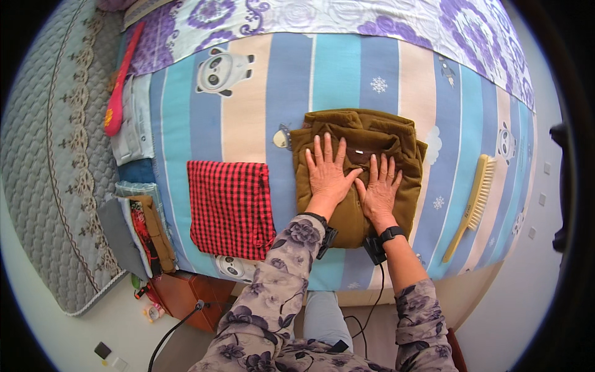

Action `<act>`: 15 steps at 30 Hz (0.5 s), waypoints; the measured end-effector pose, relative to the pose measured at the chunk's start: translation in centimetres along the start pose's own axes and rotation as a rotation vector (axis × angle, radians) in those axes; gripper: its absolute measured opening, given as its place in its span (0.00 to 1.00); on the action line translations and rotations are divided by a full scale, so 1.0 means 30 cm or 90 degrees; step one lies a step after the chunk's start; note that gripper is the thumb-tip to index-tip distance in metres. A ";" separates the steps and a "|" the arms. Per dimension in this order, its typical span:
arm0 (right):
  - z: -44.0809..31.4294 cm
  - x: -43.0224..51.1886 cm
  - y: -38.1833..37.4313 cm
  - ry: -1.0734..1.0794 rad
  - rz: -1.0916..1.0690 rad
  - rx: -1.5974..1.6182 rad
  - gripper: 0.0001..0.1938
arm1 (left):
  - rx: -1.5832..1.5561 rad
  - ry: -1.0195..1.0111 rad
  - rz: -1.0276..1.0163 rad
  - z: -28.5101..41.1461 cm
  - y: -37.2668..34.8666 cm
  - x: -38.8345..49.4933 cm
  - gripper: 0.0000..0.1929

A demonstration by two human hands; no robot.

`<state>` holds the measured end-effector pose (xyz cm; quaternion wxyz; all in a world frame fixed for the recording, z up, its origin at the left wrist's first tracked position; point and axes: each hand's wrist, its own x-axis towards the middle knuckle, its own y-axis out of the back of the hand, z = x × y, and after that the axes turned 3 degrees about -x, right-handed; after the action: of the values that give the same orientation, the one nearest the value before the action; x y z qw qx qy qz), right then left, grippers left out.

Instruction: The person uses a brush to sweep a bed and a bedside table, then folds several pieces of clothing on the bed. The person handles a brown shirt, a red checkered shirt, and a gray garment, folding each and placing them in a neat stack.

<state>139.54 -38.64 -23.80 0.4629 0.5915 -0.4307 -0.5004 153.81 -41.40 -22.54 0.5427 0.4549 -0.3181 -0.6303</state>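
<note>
A folded olive-brown jacket (358, 218) lies on the striped bed sheet (334, 69) in front of me, its collar at the far side. My left hand (327, 174) rests flat on its left upper part with fingers spread. Beside it, my right hand (380, 188) also presses flat on the jacket, and the two thumbs are close together. Both wrists wear black straps with small devices. To the left of the jacket is a folded red and black checked cloth (230, 209). A brush with a wooden handle and pale bristles (474, 204) lies to the right.
Several folded garments (158, 232) stand at the bed's left edge, near a pink long-handled object (122, 86) on pale packages (135, 125). A purple floral cover (297, 16) spans the far side. A black cable (382, 283) hangs below my right wrist, and a wooden cabinet (186, 293) stands at lower left.
</note>
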 end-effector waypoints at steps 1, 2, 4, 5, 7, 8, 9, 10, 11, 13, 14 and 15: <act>0.002 -0.003 -0.001 0.008 0.026 -0.009 0.36 | -0.010 0.010 -0.054 0.000 0.022 0.000 0.43; 0.007 -0.004 0.002 0.014 0.029 -0.010 0.36 | -0.023 0.009 -0.071 0.000 0.047 -0.006 0.43; 0.011 -0.013 0.025 0.023 0.033 -0.012 0.36 | -0.080 -0.039 -0.030 -0.025 0.104 -0.051 0.41; 0.011 -0.019 0.046 0.022 0.011 -0.014 0.36 | -0.124 -0.060 -0.021 -0.051 0.135 -0.088 0.40; -0.003 -0.029 0.109 0.010 -0.013 0.003 0.35 | -0.165 -0.071 0.086 -0.135 0.197 -0.213 0.39; -0.029 -0.041 0.144 0.020 0.071 0.021 0.34 | -0.171 -0.067 0.119 -0.203 0.230 -0.292 0.38; -0.055 -0.057 0.188 -0.025 0.063 0.017 0.34 | -0.138 -0.040 0.146 -0.275 0.258 -0.375 0.39; -0.098 -0.084 0.229 0.017 0.128 0.018 0.34 | -0.121 -0.013 0.151 -0.355 0.284 -0.456 0.39; -0.162 -0.111 0.258 0.084 0.172 0.044 0.33 | -0.082 0.008 0.140 -0.435 0.303 -0.533 0.39; -0.352 -0.193 0.273 0.197 0.100 0.128 0.33 | -0.009 0.041 0.101 -0.585 0.320 -0.663 0.40; -0.468 -0.224 0.261 0.243 0.068 0.175 0.32 | 0.020 0.054 0.075 -0.648 0.324 -0.719 0.40; -0.586 -0.240 0.242 0.293 0.026 0.203 0.32 | 0.039 0.088 0.013 -0.697 0.319 -0.763 0.40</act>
<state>155.71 -31.03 -14.07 0.4594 0.7461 -0.3996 -0.2693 176.72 -19.17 -16.77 0.5556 0.5105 -0.3035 -0.5819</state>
